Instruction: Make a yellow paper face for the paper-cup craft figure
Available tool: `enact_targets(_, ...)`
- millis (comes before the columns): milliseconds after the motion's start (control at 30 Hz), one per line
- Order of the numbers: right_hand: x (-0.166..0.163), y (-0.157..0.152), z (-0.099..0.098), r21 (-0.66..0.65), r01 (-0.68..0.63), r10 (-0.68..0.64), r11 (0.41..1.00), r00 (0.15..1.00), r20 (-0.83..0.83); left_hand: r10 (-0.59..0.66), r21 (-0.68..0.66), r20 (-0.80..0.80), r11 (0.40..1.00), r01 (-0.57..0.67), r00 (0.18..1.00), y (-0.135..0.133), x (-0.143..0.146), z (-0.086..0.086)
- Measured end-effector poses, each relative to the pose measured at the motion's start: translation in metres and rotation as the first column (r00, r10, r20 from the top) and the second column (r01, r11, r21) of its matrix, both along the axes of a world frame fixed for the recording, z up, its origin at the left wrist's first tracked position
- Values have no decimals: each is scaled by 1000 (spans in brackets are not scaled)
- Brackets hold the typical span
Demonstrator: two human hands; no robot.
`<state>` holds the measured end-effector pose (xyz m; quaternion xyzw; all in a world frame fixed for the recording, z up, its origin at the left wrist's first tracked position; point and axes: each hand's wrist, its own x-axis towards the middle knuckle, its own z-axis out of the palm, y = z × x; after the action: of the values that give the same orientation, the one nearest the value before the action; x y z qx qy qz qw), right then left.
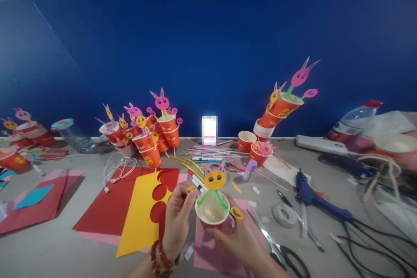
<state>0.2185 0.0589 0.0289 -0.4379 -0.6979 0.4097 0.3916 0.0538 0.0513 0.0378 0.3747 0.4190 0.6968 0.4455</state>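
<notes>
A red paper cup [212, 209] with a white inside is tilted so that I look into it. Green strips run up from its rim to an orange paper rabbit face [215, 179] with eared top and dark eyes. My right hand [243, 236] is closed around the cup's lower right side. Beside that hand, a small orange paper disc [236, 213] sticks out at the rim. On the other side, my left hand [179, 215], with a red bead bracelet at the wrist, pinches another small orange paper disc [191, 190] between thumb and fingers.
Scissors [276, 247], a tape roll [284, 214] and a blue glue gun [322, 200] with its cable lie to the right. A purple glue stick [249, 170] stands behind the cup. Red and yellow paper sheets [130, 221] lie left. Finished rabbit cups [148, 150] line the back.
</notes>
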Motion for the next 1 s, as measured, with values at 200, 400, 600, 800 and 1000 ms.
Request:
enact_targets(200, 0, 1, -1, 28, 26, -26, 999, 1000, -17, 8, -27, 36, 1000, -7, 999, 1, 0, -3)
enact_targets(400, 0, 1, -7, 9, 52, -51, 999, 997, -60, -4, -54, 32, 999, 6, 999, 0, 1, -1)
enact_targets(600, -1, 1, -6, -8, 37, -38, 999, 996, -84, -18, -32, -4, 999, 18, 1000, -2, 3, 2)
enact_targets(800, -1, 0, 0, -11, 14, -15, 1000, 997, -70, -37, 3, 1, 999, 37, 999, -4, 0, 0)
enact_targets(1000, 0, 0, 0, -24, 7, -9, 1000, 997, -76, 3, 24, -4, 1000, -3, 1000, -4, 0, -4)
